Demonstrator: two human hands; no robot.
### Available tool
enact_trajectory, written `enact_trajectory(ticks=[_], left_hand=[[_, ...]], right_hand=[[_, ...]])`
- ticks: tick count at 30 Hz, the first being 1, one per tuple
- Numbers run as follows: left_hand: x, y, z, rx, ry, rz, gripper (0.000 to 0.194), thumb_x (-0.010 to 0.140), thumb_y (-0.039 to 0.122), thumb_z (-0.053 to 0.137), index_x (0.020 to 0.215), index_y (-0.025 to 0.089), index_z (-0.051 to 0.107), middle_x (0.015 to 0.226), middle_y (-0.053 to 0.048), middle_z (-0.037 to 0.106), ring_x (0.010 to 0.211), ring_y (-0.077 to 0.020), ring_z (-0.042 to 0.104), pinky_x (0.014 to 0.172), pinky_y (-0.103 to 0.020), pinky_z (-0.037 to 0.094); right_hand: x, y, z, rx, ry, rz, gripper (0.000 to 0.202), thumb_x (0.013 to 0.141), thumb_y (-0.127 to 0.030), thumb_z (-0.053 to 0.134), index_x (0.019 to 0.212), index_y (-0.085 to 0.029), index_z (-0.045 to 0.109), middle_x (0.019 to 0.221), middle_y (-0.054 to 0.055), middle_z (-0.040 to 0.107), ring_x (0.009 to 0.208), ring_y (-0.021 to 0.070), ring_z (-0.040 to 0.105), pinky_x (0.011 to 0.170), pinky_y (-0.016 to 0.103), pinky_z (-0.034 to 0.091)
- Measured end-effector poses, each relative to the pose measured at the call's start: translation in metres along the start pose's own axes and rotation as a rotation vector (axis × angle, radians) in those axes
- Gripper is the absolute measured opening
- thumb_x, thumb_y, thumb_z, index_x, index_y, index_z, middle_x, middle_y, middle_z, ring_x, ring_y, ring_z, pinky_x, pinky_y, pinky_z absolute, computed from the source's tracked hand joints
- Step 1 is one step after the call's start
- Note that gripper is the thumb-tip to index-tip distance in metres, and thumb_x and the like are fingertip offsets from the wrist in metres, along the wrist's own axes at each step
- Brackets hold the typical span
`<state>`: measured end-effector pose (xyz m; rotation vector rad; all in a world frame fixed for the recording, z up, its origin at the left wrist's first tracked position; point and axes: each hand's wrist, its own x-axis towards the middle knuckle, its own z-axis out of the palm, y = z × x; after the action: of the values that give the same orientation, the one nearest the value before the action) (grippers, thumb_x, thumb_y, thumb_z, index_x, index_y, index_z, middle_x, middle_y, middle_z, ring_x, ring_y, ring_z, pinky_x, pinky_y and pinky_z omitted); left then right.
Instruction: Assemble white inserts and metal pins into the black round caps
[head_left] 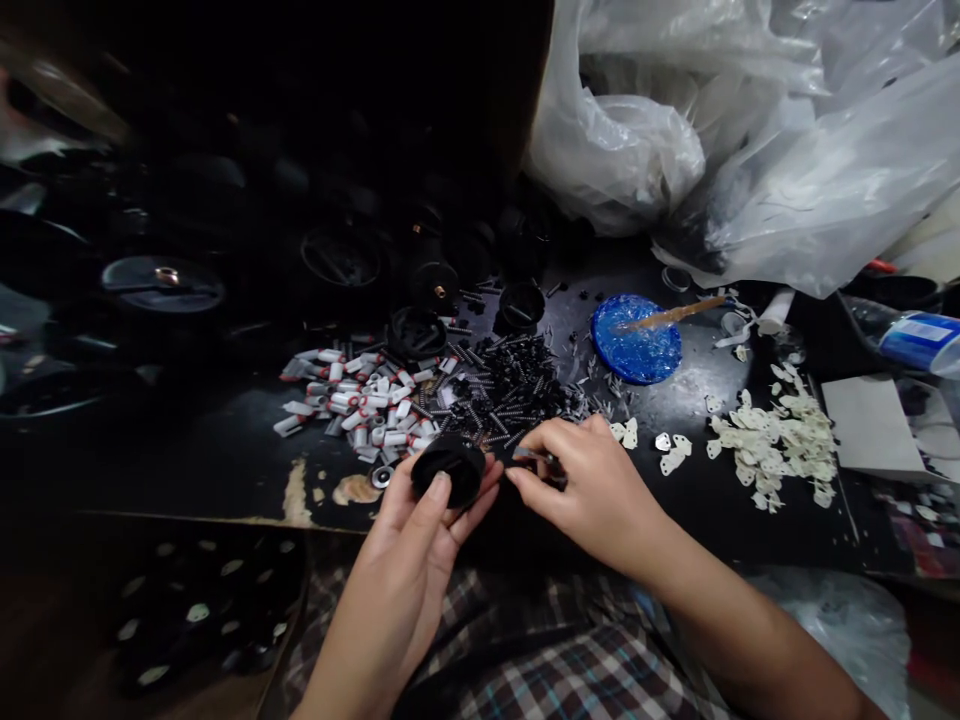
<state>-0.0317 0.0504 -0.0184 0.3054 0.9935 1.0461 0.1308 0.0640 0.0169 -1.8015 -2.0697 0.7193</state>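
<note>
My left hand grips a round black plastic cup-shaped part, its open side facing up and the thumb over the rim. Close by on the right, my right hand is closed in a pinch around a small grey piece; its full shape is hidden by the fingers. Beyond the hands lie a heap of small grey-white plastic pieces with red bands and a dark pile of small springs and black bits.
A blue lid of glossy paste holds a wooden stick. Flat cream pieces are heaped at right, near a white box. Plastic bags stand behind. More black round parts sit at back left.
</note>
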Motion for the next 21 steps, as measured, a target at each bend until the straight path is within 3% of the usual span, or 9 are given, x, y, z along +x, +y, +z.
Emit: enact_trajectory(ticks=[3,8,11,16,21], left_hand=[[0.001,0.002,0.008,-0.065,-0.031,-0.060,0.018,0.086,0.026,0.066,0.103,0.020,0.068,0.108,-0.009,0.072,0.100,-0.0229,0.068,0.090,-0.037,0.056],[0.002,-0.001,0.018,-0.164,-0.028,-0.072,0.012,0.086,0.023,0.067,0.097,0.020,0.070,0.103,-0.006,0.074,0.093,-0.0188,0.070,0.089,-0.034,0.056],[-0.001,-0.005,0.019,-0.172,-0.021,-0.023,0.010,0.087,0.022,0.065,0.095,0.023,0.070,0.105,-0.002,0.074,0.097,-0.0176,0.069,0.088,-0.031,0.057],[-0.005,-0.008,0.019,-0.139,-0.022,0.049,0.014,0.089,0.023,0.063,0.101,0.025,0.068,0.107,-0.002,0.072,0.102,-0.0168,0.067,0.093,-0.031,0.054],[-0.005,-0.006,0.013,-0.086,-0.034,-0.020,0.016,0.085,0.029,0.067,0.101,0.028,0.069,0.102,-0.001,0.072,0.100,-0.0185,0.067,0.088,-0.029,0.056]], right_hand=[[-0.006,-0.002,-0.004,0.245,0.056,0.011,0.007,0.084,-0.021,0.068,0.090,-0.020,0.064,0.077,-0.006,0.066,0.070,0.0115,0.057,0.073,0.028,0.035],[-0.015,-0.002,0.004,0.140,0.242,-0.111,0.016,0.091,-0.018,0.056,0.105,-0.018,0.065,0.090,0.002,0.070,0.079,0.0151,0.059,0.077,0.033,0.034],[-0.017,-0.001,0.007,0.163,0.266,-0.150,0.017,0.093,-0.019,0.056,0.107,-0.019,0.065,0.093,0.003,0.070,0.083,0.0156,0.061,0.079,0.035,0.034],[-0.015,-0.003,0.005,0.281,0.298,-0.086,0.010,0.091,-0.020,0.060,0.099,-0.021,0.066,0.089,0.001,0.069,0.085,0.0159,0.060,0.079,0.034,0.037],[-0.016,-0.006,-0.003,0.367,0.300,-0.128,0.005,0.088,-0.019,0.063,0.092,-0.019,0.065,0.084,0.000,0.067,0.078,0.0146,0.060,0.077,0.033,0.039]])
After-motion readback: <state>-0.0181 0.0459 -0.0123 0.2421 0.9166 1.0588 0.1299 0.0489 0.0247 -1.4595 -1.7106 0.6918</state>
